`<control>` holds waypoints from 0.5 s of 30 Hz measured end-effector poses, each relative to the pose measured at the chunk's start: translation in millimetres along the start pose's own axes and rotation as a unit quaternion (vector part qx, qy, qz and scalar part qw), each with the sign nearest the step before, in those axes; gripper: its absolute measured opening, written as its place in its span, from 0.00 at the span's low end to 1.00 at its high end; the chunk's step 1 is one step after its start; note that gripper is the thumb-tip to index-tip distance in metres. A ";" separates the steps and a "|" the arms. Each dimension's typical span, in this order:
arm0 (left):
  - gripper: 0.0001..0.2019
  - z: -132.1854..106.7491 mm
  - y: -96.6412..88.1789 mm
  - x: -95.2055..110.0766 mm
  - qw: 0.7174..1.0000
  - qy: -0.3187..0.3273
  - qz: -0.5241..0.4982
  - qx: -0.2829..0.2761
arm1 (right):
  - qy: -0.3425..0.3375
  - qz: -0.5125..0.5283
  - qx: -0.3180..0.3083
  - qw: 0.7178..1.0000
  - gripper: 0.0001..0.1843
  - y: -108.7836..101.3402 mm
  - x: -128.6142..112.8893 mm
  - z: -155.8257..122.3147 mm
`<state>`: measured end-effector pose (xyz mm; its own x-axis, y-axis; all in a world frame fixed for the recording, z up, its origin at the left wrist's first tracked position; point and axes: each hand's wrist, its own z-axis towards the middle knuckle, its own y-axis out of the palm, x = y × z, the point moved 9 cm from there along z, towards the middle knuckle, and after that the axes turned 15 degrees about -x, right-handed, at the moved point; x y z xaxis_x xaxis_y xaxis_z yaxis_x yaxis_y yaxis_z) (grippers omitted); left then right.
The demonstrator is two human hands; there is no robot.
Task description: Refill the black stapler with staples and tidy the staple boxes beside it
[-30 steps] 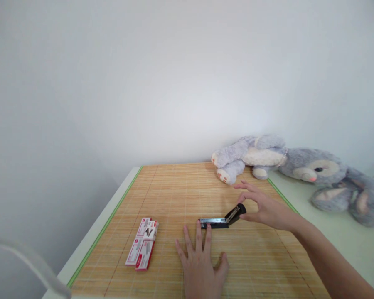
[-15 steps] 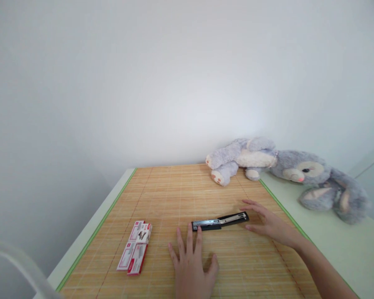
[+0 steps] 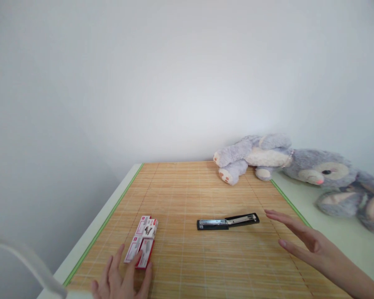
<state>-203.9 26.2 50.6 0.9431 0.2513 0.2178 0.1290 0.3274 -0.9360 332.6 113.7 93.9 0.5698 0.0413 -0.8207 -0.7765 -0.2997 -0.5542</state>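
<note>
A black stapler (image 3: pixel 227 221) lies swung fully flat on the bamboo mat (image 3: pixel 187 195), its metal staple channel facing up. My right hand (image 3: pixel 299 238) hovers just right of it, fingers stretched out and apart, holding nothing. My left hand (image 3: pixel 121 278) rests at the near left, fingers spread, with its fingertips on the near end of the red and white staple boxes (image 3: pixel 142 243).
A grey plush rabbit (image 3: pixel 299 168) lies along the back right, partly on the mat and partly on the pale table (image 3: pixel 336 236). A white wall stands behind. A curved white object (image 3: pixel 25 261) shows at the bottom left corner.
The stapler's top was laid down flat. My right hand let go of it and drew back to the right. My left hand moved from the stapler's left end over to the staple boxes.
</note>
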 end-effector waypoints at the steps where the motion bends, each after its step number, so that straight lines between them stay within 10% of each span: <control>1: 0.15 -3.4 2.1 2.6 1.000 0.007 -0.001 0.005 | 0.001 0.019 -0.005 1.000 0.36 7.3 1.3 1.2; 7: 0.16 -10.3 31.1 56.9 0.988 0.119 -0.057 -0.075 | 0.006 0.160 -0.052 0.986 0.34 56.6 -1.6 6.6; 15: 0.30 -3.0 54.8 173.1 0.867 0.306 -0.190 -0.343 | 0.120 0.344 -0.153 0.919 0.46 135.7 -16.0 6.9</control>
<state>-32.8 84.9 36.2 0.7518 -0.3562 0.5549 0.4192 -0.3913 -0.8192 216.3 78.9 30.9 0.0445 -0.4589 -0.8874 -0.8837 -0.4323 0.1792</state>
